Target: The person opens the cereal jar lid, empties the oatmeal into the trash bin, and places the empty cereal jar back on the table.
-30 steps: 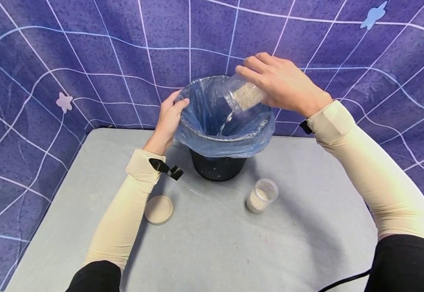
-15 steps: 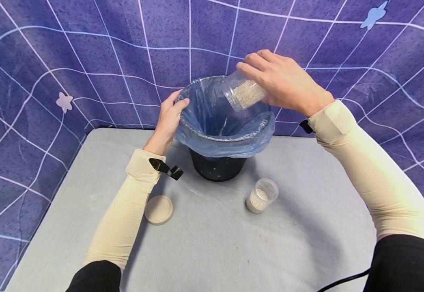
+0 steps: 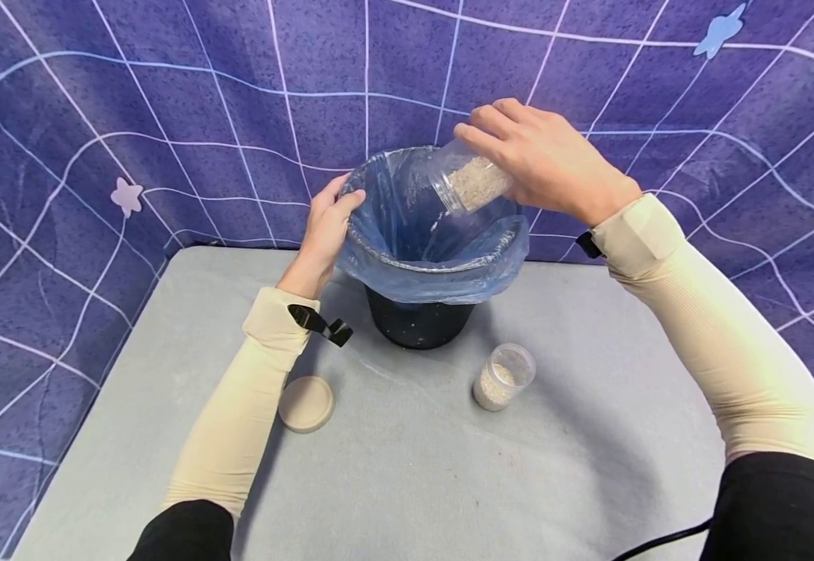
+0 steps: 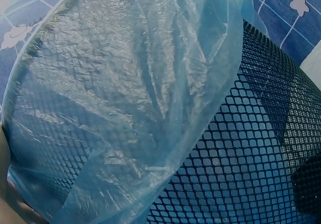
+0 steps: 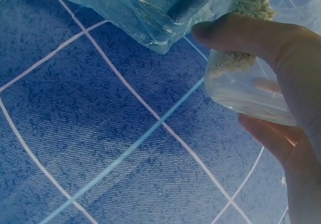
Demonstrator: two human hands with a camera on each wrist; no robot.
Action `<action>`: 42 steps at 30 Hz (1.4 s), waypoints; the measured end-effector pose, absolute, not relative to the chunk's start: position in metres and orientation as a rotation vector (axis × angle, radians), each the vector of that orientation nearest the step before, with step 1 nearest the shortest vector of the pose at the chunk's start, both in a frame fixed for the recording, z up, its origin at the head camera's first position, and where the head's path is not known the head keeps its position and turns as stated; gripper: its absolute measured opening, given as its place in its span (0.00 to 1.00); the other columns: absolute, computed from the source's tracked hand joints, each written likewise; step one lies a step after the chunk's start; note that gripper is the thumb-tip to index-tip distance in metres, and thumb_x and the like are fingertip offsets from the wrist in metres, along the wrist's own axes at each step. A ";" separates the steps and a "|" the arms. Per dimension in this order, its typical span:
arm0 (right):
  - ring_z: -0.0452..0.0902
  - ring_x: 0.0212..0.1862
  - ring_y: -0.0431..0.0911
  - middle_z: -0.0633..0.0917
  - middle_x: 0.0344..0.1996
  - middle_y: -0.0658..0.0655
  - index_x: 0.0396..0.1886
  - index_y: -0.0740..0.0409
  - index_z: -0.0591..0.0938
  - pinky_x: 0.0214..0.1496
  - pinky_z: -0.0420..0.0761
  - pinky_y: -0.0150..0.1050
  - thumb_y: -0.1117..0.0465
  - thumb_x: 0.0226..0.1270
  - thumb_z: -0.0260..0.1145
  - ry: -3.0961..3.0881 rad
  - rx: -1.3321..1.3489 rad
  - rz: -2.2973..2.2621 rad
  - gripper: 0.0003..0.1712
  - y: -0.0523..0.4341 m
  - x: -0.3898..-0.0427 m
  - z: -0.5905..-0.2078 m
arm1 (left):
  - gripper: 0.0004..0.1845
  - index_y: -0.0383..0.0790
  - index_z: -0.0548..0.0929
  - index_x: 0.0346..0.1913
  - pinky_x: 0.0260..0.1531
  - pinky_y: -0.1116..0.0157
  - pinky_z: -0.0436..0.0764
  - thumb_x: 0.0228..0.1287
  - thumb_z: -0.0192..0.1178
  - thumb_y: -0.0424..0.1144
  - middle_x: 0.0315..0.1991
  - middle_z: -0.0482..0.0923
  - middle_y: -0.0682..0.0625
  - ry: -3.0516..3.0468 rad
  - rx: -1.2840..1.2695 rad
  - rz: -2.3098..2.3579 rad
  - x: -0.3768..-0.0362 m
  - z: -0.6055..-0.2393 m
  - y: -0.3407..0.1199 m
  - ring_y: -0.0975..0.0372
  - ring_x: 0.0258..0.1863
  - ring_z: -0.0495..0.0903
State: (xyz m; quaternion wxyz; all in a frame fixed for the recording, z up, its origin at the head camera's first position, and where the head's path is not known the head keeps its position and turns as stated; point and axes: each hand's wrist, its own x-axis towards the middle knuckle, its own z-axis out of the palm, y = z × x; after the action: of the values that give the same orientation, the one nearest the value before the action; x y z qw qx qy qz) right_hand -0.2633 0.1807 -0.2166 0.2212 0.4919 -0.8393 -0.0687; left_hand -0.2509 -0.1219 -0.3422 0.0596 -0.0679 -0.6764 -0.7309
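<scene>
A black mesh bin (image 3: pixel 418 321) lined with a blue plastic bag (image 3: pixel 435 249) stands at the back middle of the grey table (image 3: pixel 392 483). My right hand (image 3: pixel 543 160) grips a clear jar of pale grains (image 3: pixel 468 181), tilted mouth-down over the bin's opening. The jar (image 5: pixel 246 83) shows in the right wrist view between thumb and fingers. My left hand (image 3: pixel 325 226) holds the bin's left rim over the bag (image 4: pixel 125 93); the mesh (image 4: pixel 235 169) fills the left wrist view.
A second open clear jar of grains (image 3: pixel 503 377) stands on the table right of the bin. A round beige lid (image 3: pixel 306 403) lies left of centre near my left forearm. A purple grid-patterned cloth (image 3: pixel 133 117) hangs behind and beside the table.
The stream of grains seen falling from the jar a second ago has stopped. The jar rose slightly and came back down a little. My left hand stayed on the rim.
</scene>
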 end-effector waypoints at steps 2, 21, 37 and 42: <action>0.73 0.61 0.66 0.78 0.60 0.67 0.71 0.65 0.74 0.62 0.80 0.63 0.80 0.41 0.78 -2.322 1.361 -0.189 0.51 0.181 -0.263 -0.217 | 0.25 0.30 0.74 0.76 0.59 0.65 0.80 0.80 0.53 0.34 0.68 0.78 0.34 -2.047 -0.204 -2.214 -0.251 -0.342 -0.122 0.58 0.54 0.81; 0.74 0.59 0.66 0.78 0.58 0.66 0.69 0.64 0.74 0.58 0.82 0.64 0.80 0.41 0.78 -2.318 1.375 -0.203 0.49 0.175 -0.262 -0.212 | 0.25 0.31 0.74 0.76 0.58 0.65 0.80 0.80 0.53 0.33 0.68 0.78 0.34 -2.025 -0.212 -2.240 -0.252 -0.343 -0.123 0.56 0.55 0.81; 0.74 0.59 0.66 0.78 0.58 0.67 0.70 0.63 0.74 0.55 0.83 0.64 0.80 0.44 0.77 -2.309 1.382 -0.239 0.48 0.174 -0.264 -0.216 | 0.25 0.30 0.75 0.75 0.62 0.66 0.77 0.79 0.54 0.34 0.68 0.78 0.35 -2.059 -0.219 -2.171 -0.250 -0.342 -0.123 0.56 0.58 0.79; 0.74 0.59 0.66 0.78 0.58 0.67 0.70 0.63 0.74 0.56 0.82 0.64 0.80 0.46 0.76 -2.323 1.384 -0.244 0.47 0.173 -0.264 -0.216 | 0.26 0.31 0.74 0.76 0.64 0.65 0.77 0.80 0.53 0.34 0.69 0.78 0.35 -2.064 -0.206 -2.182 -0.251 -0.343 -0.123 0.55 0.60 0.79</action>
State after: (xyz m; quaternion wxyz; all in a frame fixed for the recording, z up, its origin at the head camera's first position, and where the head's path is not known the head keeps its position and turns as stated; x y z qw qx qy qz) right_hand -0.2643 0.1732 -0.2160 0.2117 0.4983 -0.8362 -0.0879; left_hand -0.2508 -0.1229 -0.3426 0.0655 -0.0683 -0.6841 -0.7232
